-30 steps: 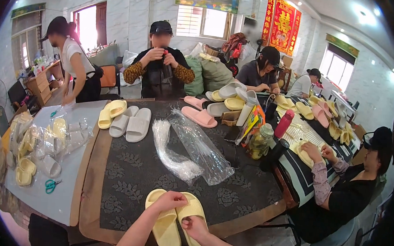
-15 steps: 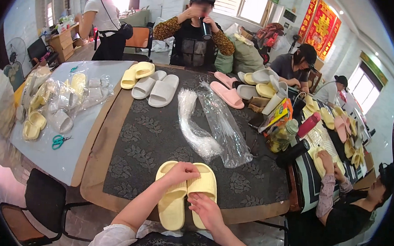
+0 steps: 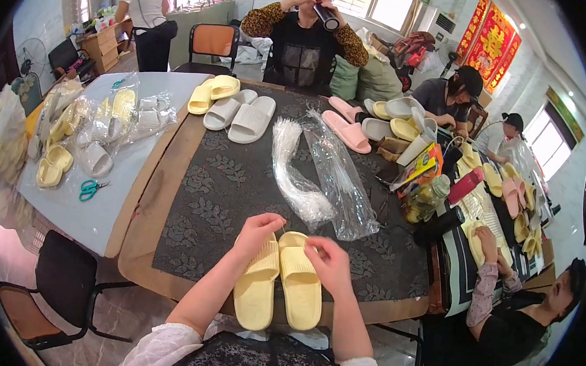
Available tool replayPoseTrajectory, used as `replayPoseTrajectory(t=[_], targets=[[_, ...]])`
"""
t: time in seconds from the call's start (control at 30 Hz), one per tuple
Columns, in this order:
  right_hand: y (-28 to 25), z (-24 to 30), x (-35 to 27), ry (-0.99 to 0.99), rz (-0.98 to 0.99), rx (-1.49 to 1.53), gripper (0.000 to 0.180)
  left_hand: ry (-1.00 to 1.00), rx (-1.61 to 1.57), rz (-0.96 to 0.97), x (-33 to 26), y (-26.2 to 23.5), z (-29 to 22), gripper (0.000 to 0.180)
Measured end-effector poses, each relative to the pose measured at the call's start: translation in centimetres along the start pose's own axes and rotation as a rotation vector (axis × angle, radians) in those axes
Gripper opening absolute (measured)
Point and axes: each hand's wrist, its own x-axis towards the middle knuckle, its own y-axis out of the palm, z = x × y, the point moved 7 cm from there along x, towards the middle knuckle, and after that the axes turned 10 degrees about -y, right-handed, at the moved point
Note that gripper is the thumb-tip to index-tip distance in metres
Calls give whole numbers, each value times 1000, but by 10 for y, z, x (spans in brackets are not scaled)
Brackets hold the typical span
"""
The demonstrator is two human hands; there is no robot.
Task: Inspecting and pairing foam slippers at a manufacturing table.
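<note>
While my left hand (image 3: pixel 261 233) is pressing its fingertips together over the left yellow slipper (image 3: pixel 253 303), my right hand (image 3: pixel 330 262) is curling over the right yellow slipper (image 3: pixel 301 307), its grip unclear from afar. Both slippers are lying beneath, long axes running toward the desk's (image 3: pixel 138 251) near edge; beyond, white strands (image 3: pixel 286 159) are resting.

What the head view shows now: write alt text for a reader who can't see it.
A person's left hand and right hand are at the front ends of two yellow slippers at the near edge of a table. Beyond lie white strands, gray slippers and pink slippers.
</note>
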Motion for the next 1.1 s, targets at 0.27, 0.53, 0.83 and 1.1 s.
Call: replayPoseTrajectory(t=[0.27, 0.53, 0.83, 1.1], targets=[[68, -57, 36, 56, 85, 193, 19, 8, -190, 89, 10, 0, 14, 19], [63, -78, 27, 146, -57, 495, 10, -17, -210, 111, 10, 2, 14, 19], [59, -70, 31, 86, -123, 530, 12, 42, -100, 39, 6, 5, 4, 19], [60, -78, 28, 108, -93, 490, 9, -19, -138, 48, 8, 2, 11, 17]])
